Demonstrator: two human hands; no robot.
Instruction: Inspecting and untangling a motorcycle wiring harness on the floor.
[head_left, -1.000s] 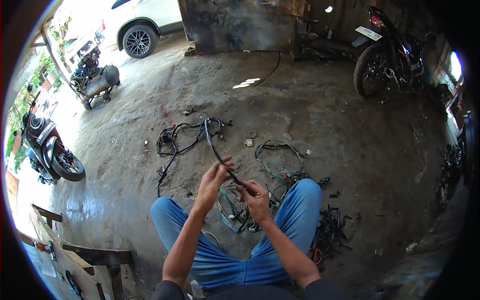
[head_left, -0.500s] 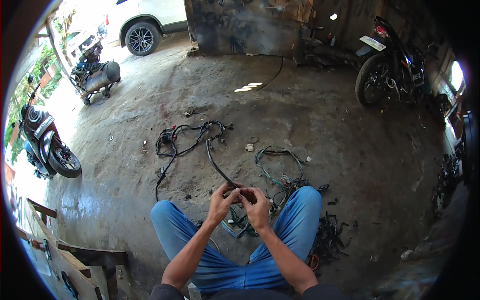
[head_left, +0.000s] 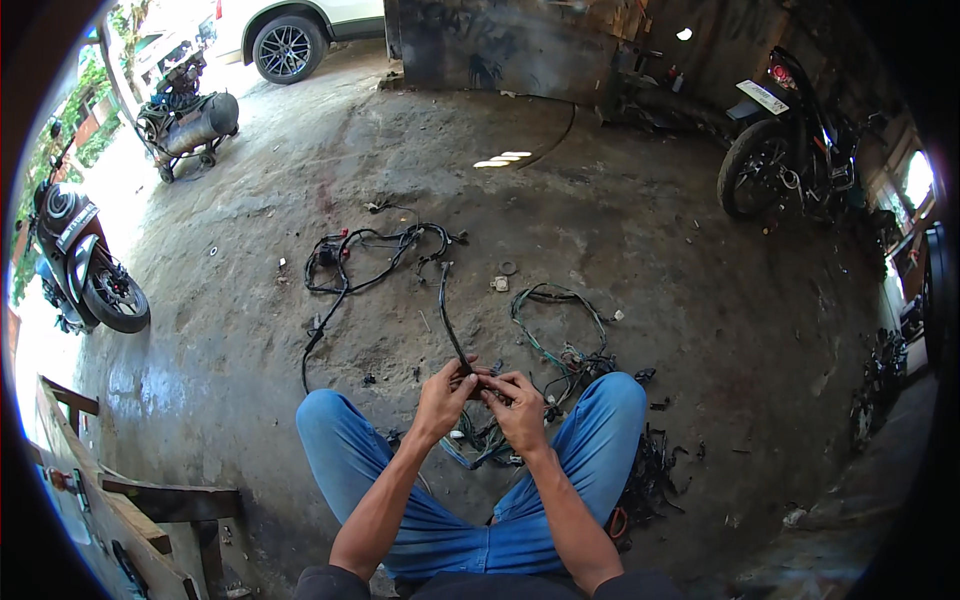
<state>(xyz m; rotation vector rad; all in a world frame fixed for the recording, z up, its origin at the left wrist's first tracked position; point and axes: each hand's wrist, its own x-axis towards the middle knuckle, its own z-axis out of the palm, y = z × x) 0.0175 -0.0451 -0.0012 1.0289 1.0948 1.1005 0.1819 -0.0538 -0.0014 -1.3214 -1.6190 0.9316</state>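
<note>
A rough grey floor [head_left: 220, 330] is seen, with a motorbike [head_left: 82, 255] parked far to the left and a dark wall [head_left: 500, 55] at the back. A black cable [head_left: 447, 312] is pinched near one end by the left hand [head_left: 440, 402] and right hand [head_left: 518, 408], its other end stretched out ahead, near some black wires [head_left: 325, 252]. The hands are edged by two blue knees [head_left: 325, 422], and wide floor is seen past the wires.
</note>
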